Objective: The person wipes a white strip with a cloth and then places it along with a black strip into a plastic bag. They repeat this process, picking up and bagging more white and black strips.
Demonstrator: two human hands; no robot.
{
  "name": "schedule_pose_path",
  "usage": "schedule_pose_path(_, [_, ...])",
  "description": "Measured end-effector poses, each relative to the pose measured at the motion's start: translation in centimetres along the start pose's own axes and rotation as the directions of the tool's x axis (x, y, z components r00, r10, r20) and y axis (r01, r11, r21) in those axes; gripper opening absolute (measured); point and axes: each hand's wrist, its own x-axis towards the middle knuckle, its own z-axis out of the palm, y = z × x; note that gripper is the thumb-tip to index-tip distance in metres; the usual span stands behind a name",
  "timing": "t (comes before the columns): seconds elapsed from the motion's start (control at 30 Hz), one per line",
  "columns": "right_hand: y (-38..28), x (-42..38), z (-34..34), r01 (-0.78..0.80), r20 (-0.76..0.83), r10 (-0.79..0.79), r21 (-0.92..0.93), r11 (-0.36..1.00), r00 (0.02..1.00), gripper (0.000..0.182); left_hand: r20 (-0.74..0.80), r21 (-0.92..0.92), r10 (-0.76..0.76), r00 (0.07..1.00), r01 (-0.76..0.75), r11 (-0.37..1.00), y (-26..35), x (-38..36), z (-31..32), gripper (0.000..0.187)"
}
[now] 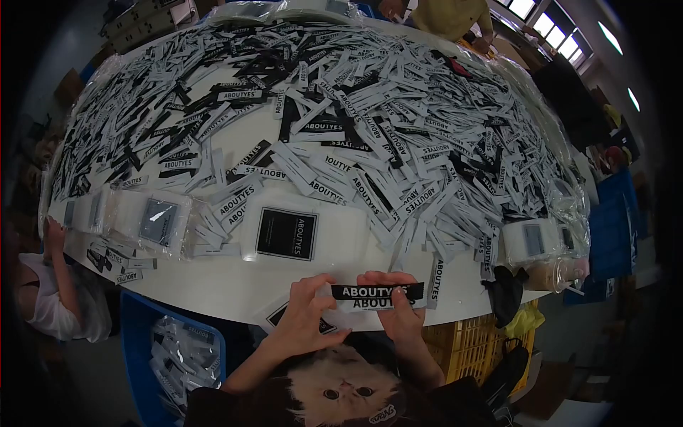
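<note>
Nearest the camera, left hand (304,314) and right hand (398,302) together pinch two stacked label strips (380,293) printed ABOUTYES, one black and one white, fingers closed on the ends, held at the table's (213,285) near edge. Just beyond lies one flat packet (288,233) with a black label. Past it, a loose strip heap (370,128), too many to count, covers the table; only the near margin is bare.
</note>
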Motion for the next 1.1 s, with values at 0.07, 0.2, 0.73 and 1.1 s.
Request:
schedule_pose_path(0.07, [0.1,0.0,0.0,0.042,-0.024,-0.042,-0.009,0.999,0.999,0.026,0.024,0.006,-0.006,1.000,0.006,1.000,-0.1,-0.2,-0.3,0.058])
schedule_pose_path(0.2, [-0.5,-0.5,-0.5,0.042,0.037,-0.037,-0.126,0.991,0.999,0.023,0.067,-0.031,-0.021,0.998,0.023,0.999,0.0,-0.1,-0.1,0.058])
schedule_pose_path(0.73, [-1.3,0.8,0.6,-0.329,0.095,0.388,-0.374,0.867,0.917,0.036,0.003,0.002,-0.021,1.000,0.021,1.000,0.1,-0.2,0.2,0.059])
schedule_pose_path(1.1, [0.1,0.6,0.4,-0.360,0.059,0.412,-0.383,0.851,0.909,0.039,0.133,-0.121,-0.480,0.867,0.495,0.861,-0.4,0.4,-3.2,0.035])
